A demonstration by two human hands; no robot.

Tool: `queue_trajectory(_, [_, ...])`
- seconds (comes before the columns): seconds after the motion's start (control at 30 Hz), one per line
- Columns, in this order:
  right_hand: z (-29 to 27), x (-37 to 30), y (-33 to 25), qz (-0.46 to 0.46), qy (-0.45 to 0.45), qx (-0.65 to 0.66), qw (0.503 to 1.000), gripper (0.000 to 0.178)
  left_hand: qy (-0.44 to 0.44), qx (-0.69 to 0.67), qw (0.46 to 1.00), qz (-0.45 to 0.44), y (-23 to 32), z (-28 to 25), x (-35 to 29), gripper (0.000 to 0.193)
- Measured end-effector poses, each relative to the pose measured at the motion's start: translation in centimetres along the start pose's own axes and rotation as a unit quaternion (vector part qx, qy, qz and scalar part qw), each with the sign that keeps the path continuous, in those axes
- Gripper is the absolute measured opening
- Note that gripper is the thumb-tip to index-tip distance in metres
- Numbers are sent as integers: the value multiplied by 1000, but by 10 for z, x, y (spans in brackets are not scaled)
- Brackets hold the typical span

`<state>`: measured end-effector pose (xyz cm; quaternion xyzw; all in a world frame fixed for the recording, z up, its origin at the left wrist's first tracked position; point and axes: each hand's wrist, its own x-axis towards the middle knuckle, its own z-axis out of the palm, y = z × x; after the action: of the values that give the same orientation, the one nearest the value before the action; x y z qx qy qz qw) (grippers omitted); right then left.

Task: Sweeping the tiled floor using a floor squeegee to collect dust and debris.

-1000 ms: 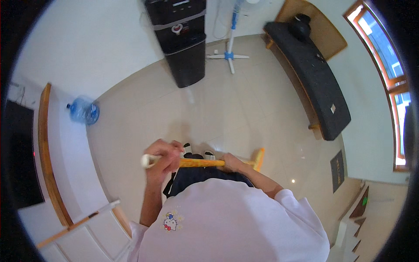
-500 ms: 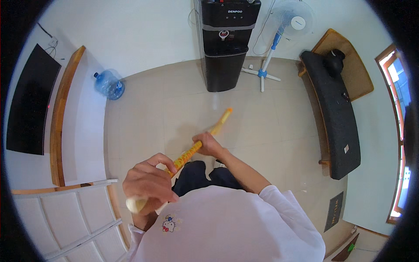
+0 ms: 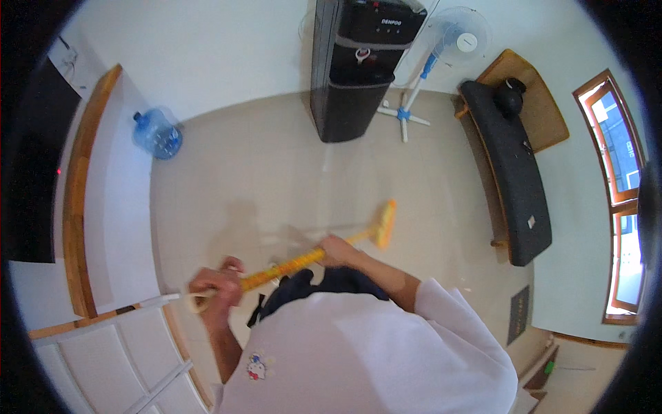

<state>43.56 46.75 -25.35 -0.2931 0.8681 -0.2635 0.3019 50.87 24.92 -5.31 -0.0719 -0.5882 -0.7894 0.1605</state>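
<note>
A yellow broom (image 3: 283, 270) with a patterned handle slants across the front of my body. My left hand (image 3: 216, 284) is closed round its pale top end, at the left of my waist. Lower down the handle, my right hand (image 3: 336, 251) grips it in front of my dark trousers. Beyond that hand a thin stretch of handle runs to the yellow-orange head (image 3: 385, 224), which is over the tiled floor to the right. Motion blurs the head, so its bristles cannot be made out, nor whether it touches the tiles.
A black water dispenser (image 3: 355, 103) stands at the far wall, beside a white and blue stand fan (image 3: 405, 114). Rightward is a dark padded bench (image 3: 514, 186) with a black round object (image 3: 509, 98). A blue water bottle (image 3: 157, 133) lies by the left ledge (image 3: 84, 200).
The broom has swung flatter, its head moving right and nearer to me. My left hand has gone lower and left, the right hand slightly right and nearer. The whole view has turned a little.
</note>
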Motion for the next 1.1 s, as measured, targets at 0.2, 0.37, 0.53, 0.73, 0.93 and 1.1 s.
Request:
queue_trajectory(0.2, [-17, 119, -92, -138, 176, 21, 974, 19, -176, 105, 968, 148, 60, -53, 28, 10])
queue_trajectory(0.37, [9, 169, -108, -165, 224, 26, 960, 16, -212, 154, 954, 149, 63, -92, 43, 10])
queue_trajectory(0.53, [65, 178, -123, -130, 113, 34, 985, 27, -146, 66, 986, 37, 50, -183, 49, 7])
queue_trajectory(0.73, [55, 202, -147, -74, -63, 22, 995, 15, -17, -6, 1000, 4, 32, -235, 69, 11])
queue_trajectory(0.93, [5, 312, -208, -220, 13, 7, 975, 19, -11, 76, 988, 134, 78, -261, 135, 13])
queue_trajectory(1.1, [-55, 455, -261, -290, -23, 20, 957, 17, -17, 197, 962, 189, 91, -263, 225, 12])
